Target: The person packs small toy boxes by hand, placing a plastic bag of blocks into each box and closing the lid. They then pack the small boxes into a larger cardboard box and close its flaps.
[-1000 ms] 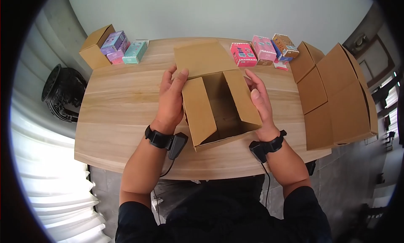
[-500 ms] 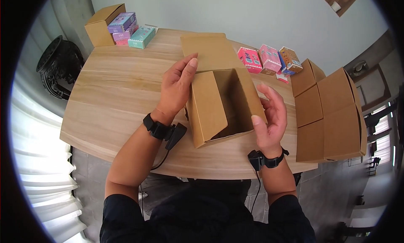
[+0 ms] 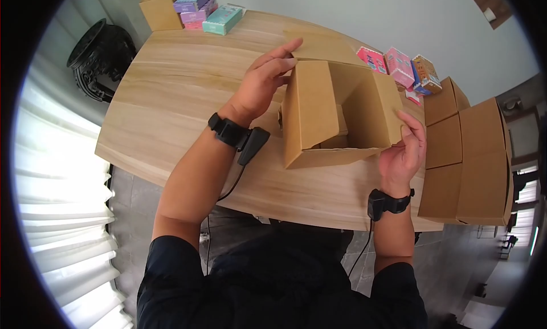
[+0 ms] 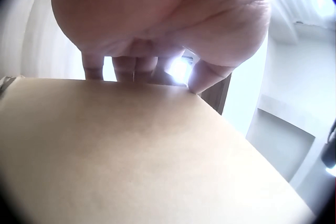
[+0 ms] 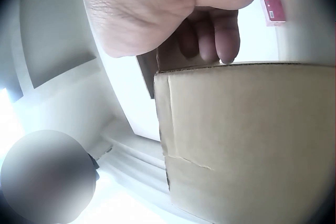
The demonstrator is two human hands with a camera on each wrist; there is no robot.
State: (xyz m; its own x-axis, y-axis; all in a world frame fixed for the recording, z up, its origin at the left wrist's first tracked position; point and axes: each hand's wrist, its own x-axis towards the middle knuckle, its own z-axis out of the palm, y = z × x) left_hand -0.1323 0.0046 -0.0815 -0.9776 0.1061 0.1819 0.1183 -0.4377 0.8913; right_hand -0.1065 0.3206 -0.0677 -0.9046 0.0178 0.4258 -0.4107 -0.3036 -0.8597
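Note:
An open brown cardboard box (image 3: 311, 104) sits in front of me on the wooden table, its opening toward me, with another cardboard piece visible inside. At its far left corner my left hand (image 3: 263, 84) holds the box, thumb at the top corner and fingers reaching past the edge; the left wrist view shows these fingers partly hidden behind the cardboard wall (image 4: 121, 145). On the right, my right hand (image 3: 403, 152) holds the side flap (image 3: 387, 104) by its outer edge. In the right wrist view, curled fingertips (image 5: 227, 50) come right at the cardboard edge.
At the back left stand a brown carton (image 3: 162, 9), stacked purple and pink boxes (image 3: 196, 1) and a teal box (image 3: 224, 20). Pink boxes (image 3: 399, 66) and a brown-and-blue box (image 3: 426, 75) line the back right. Large cartons (image 3: 481, 163) flank the table's right end.
The head view has turned, and the box now appears farther right. My right hand has come back to the right flap, which lies opened outward. The left hand has kept to the far left corner.

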